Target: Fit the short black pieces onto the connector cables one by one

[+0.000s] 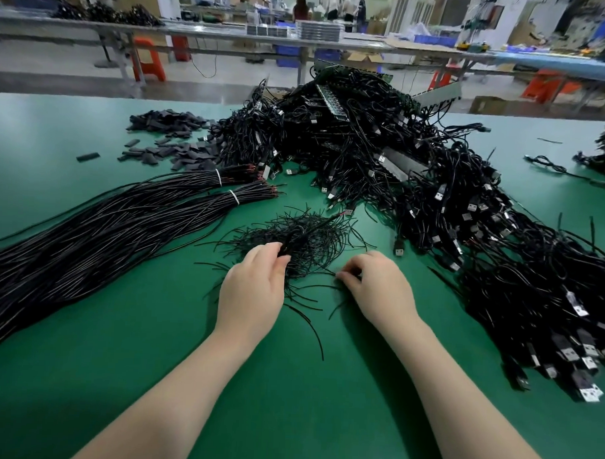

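Thin black pieces [304, 236]: light, limp, tangle-prone; best pinched near one end. Left hand [254, 289] grips bunched cable ends [288, 244]. Right hand [374, 286] pinches single strand [322, 272].

Green table mat [83, 376]; black connector cables [481, 270]; white ties [234, 196]; orange stools [147, 60].

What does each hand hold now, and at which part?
The left hand grips a small bunch of thin black wires at its near end. The right hand pinches one thin wire lying on the mat.
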Motion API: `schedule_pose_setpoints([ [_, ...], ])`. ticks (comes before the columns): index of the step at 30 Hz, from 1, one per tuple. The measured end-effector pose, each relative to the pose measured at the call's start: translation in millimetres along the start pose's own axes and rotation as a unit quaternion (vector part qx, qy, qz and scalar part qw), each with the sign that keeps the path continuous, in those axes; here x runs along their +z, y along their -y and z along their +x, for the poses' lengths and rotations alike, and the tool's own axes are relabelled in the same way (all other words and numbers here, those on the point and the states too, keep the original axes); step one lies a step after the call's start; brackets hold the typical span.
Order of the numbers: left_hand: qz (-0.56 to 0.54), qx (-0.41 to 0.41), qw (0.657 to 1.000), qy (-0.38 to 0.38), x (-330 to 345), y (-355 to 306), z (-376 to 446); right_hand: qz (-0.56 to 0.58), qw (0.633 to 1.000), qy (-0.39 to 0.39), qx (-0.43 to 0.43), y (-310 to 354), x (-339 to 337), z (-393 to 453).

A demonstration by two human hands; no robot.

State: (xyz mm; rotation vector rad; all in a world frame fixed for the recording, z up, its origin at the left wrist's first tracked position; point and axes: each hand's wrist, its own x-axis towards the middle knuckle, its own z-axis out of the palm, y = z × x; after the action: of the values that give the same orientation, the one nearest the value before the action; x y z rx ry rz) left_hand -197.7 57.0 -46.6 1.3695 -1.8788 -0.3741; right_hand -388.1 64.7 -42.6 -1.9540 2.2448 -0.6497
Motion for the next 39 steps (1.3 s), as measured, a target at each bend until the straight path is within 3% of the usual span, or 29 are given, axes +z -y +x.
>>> schedule_pose_setpoints([
  [3, -0.009, -0.006, 1.0, -0.004, 2.1, 1.6, 0.0, -0.041, 0.998, 0.013, -0.034, 2.6, 0.4, 1.0],
  [9, -0.014, -0.011, 1.0, -0.024, 2.7, 5.9, 0.1, 0.036, 0.997, -0.016, -0.062, 2.8, -22.6, 0.4],
  [13, 0.007, 0.003, 0.999, -0.037, 3.1, 4.2, -1.1, 0.041, 0.993, 0.005, -0.111, 14.6, -42.7, -1.7],
  [20, -0.005, 0.023, 1.0, 0.011, 1.5, 0.5, -3.6, 0.104, 0.974, -0.027, -0.198, 54.2, -46.9, -17.5],
  [30, 0.025, 0.048, 0.998, 0.033, -0.4, -5.7, -6.1, 0.099, 0.978, -0.017, -0.183, 58.8, -36.8, -22.2],
  [39, 0.13, 0.148, 0.98, -0.036, 1.0, -17.6, -8.2, 0.168, 0.974, 0.005, -0.15, 54.8, -42.2, -19.6],
])
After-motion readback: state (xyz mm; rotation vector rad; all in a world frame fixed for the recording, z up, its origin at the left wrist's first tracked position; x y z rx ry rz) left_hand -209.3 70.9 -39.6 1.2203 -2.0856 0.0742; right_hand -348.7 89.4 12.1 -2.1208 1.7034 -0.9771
